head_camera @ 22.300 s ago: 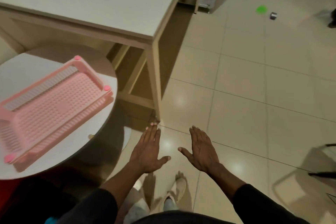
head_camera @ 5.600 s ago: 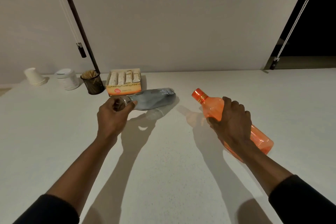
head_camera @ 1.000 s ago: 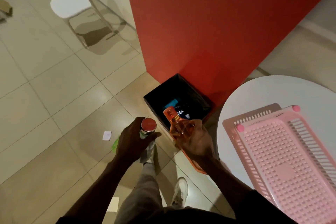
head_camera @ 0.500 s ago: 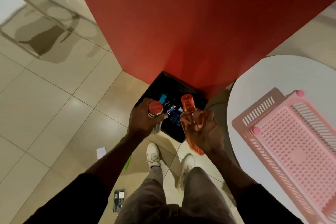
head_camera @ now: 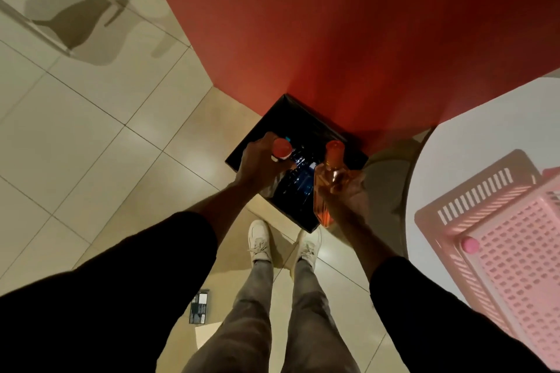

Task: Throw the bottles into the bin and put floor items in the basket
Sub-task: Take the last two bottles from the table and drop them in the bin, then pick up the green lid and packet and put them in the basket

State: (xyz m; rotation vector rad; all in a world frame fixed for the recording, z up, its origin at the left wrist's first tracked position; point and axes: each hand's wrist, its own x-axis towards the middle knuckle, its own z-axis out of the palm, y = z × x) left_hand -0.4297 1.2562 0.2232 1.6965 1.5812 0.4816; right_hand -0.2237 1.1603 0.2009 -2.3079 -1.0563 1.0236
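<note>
Both hands now over the bin (head_camera: 306,118), each grip clamped on one bottle: left hand (head_camera: 257,163), right hand (head_camera: 348,194).

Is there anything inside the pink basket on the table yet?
No, the pink basket on the white table shows only its bare perforated floor.

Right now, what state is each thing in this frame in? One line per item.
Left hand: gripping the red-capped bottle, held over the bin.
Right hand: gripping the orange bottle, neck up, over the bin's edge.
Black bin: open, already holding some items.
Pink basket: upside down on the round white table.
Dark small box: lying on the floor.
</note>
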